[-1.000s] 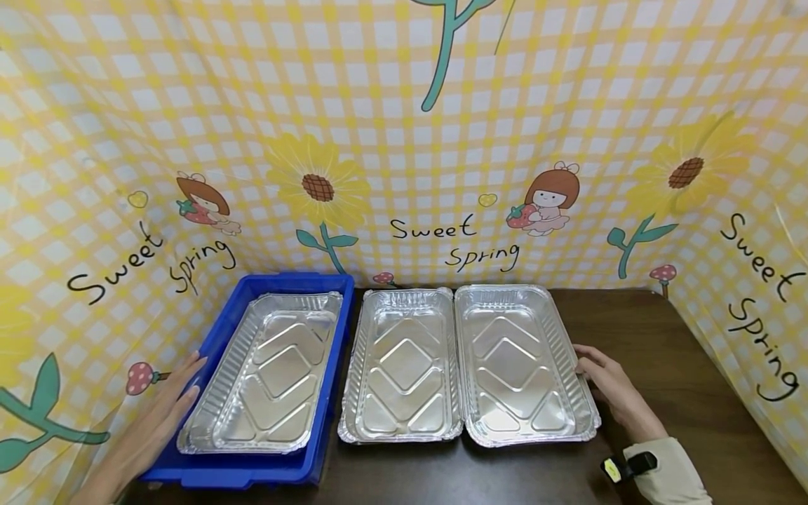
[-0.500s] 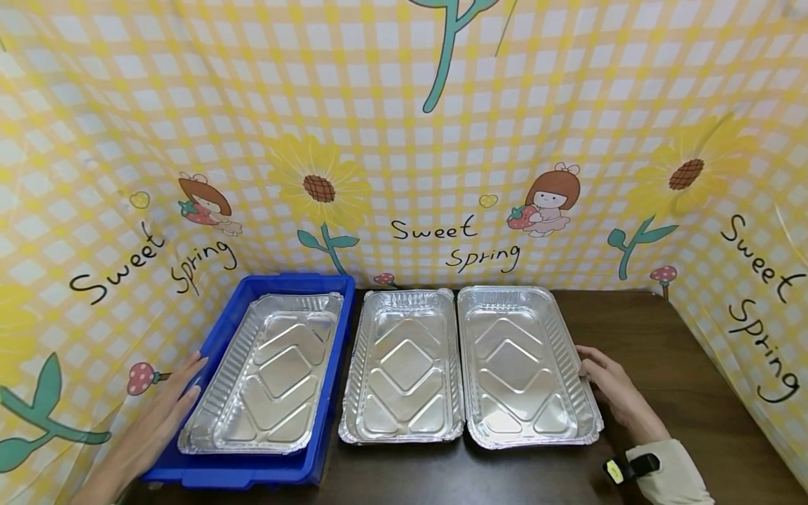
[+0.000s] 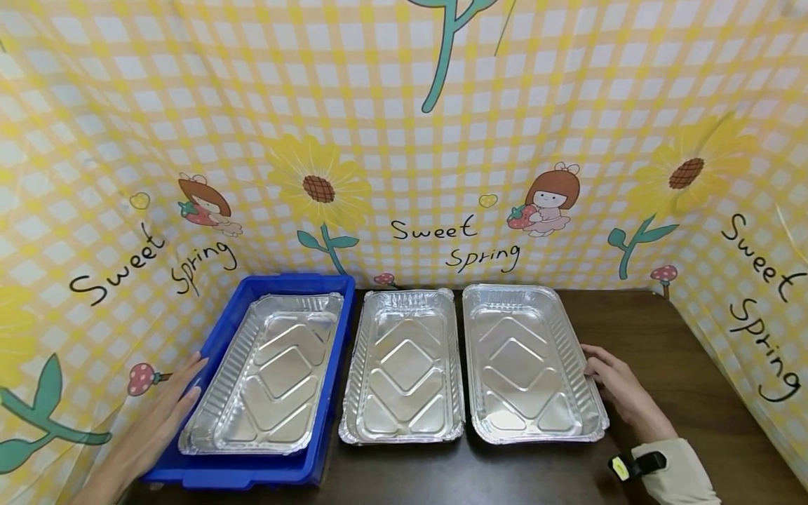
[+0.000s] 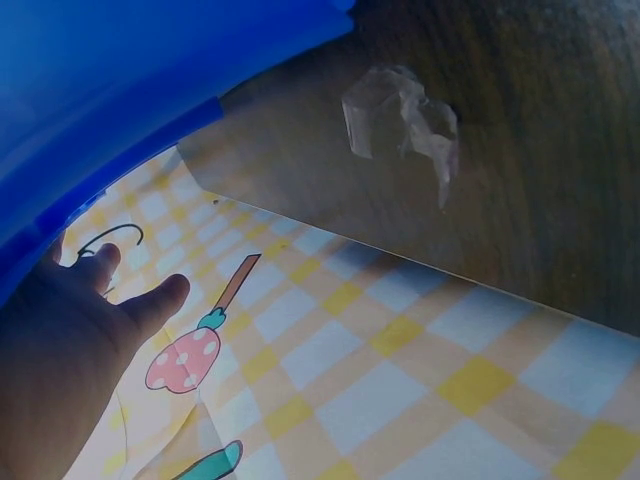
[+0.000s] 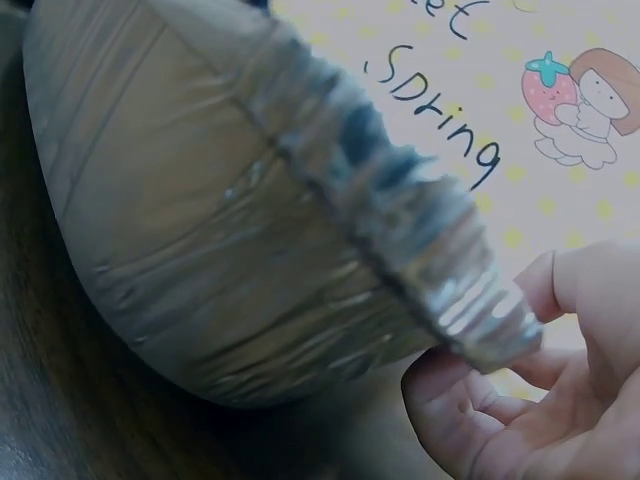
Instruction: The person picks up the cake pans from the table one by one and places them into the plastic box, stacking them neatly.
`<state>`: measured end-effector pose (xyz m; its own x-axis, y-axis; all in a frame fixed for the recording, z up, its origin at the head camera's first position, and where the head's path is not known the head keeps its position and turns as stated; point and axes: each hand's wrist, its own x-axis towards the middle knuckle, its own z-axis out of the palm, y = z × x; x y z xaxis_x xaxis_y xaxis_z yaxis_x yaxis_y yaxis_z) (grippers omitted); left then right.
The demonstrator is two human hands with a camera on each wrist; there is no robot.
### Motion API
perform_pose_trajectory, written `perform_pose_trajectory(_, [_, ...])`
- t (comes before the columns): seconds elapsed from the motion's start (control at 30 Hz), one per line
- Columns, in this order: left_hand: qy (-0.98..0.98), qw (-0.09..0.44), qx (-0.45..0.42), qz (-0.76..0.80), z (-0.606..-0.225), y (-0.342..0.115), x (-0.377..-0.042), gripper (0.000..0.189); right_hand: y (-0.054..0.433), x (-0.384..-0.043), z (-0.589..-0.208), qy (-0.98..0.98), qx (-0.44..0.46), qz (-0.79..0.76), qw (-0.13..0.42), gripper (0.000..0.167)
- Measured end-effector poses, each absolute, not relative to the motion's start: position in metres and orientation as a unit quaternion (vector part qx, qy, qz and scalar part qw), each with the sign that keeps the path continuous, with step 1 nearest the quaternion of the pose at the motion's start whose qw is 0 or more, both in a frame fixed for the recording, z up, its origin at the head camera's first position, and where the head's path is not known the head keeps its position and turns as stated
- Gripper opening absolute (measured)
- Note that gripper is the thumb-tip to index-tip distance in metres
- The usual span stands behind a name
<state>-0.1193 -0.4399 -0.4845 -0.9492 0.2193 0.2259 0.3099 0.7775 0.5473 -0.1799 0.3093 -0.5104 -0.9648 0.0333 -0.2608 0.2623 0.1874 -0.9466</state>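
Note:
My right hand (image 3: 621, 393) pinches the right rim of a foil tray (image 3: 524, 365), the rightmost of three in the head view. The right wrist view shows the thumb (image 5: 450, 400) beneath the crimped rim of that foil tray (image 5: 220, 240) and fingers on its other side. A second foil tray (image 3: 404, 361) lies just left of it, a narrow gap between them. At far left a third foil tray (image 3: 278, 379) sits inside a blue plastic tray (image 3: 217, 477). My left hand (image 3: 148, 421), fingers extended, lies along the blue tray's left side; its fingertips reach the rim.
All trays stand on a dark wooden table (image 3: 391, 477). Yellow-checked printed cloth (image 3: 416, 168) hangs behind and on both sides. A crumpled piece of clear plastic (image 4: 405, 125) shows on the wood in the left wrist view.
The rightmost foil tray has slid right with my right hand, opening a gap to the middle foil tray. My left hand and the blue tray stay put.

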Motion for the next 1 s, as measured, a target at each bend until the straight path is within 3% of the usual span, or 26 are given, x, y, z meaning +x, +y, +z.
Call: perform_pose_trajectory(1.0, [-0.939, 0.064, -0.133, -0.311, -0.483, -0.438, -0.12, 0.054, 0.325, -0.182, -0.505, 0.762, 0.09, -0.635, 0.089, 0.06])
